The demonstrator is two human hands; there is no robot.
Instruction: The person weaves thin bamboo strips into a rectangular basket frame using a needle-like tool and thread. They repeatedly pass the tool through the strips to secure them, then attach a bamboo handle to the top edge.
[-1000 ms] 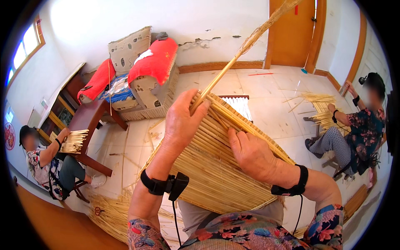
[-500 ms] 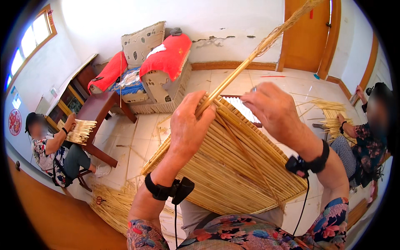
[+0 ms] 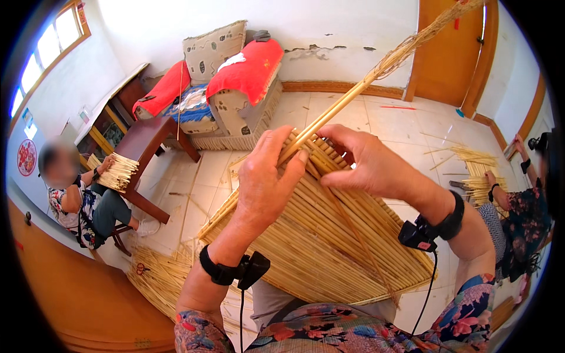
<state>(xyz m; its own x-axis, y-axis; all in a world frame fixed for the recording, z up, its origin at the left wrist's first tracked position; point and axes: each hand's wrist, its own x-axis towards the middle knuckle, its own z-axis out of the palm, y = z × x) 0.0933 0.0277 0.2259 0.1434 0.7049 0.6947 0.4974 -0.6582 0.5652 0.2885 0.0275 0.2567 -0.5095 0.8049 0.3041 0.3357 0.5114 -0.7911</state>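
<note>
A panel of side-by-side straw-coloured stalks lies tilted across my lap, one corner pointing away. At that far corner my left hand is closed, its thumb pressing a few long stalks against the panel. Those stalks reach up to the far right and end in a frayed, brushy tip. My right hand is closed over the panel's right upper edge beside the corner, thumb on top and fingertips partly hidden. A thin brown strip runs loosely down the panel from near both hands.
Loose stalks with scissors lie at lower left. A person holding a stalk bundle sits left by a brown table. Another person works at right beside stalks. A red-draped armchair stands behind.
My right hand has come down and left from above the panel onto its edge beside the left hand. My left hand keeps its grip. The view has shifted slightly.
</note>
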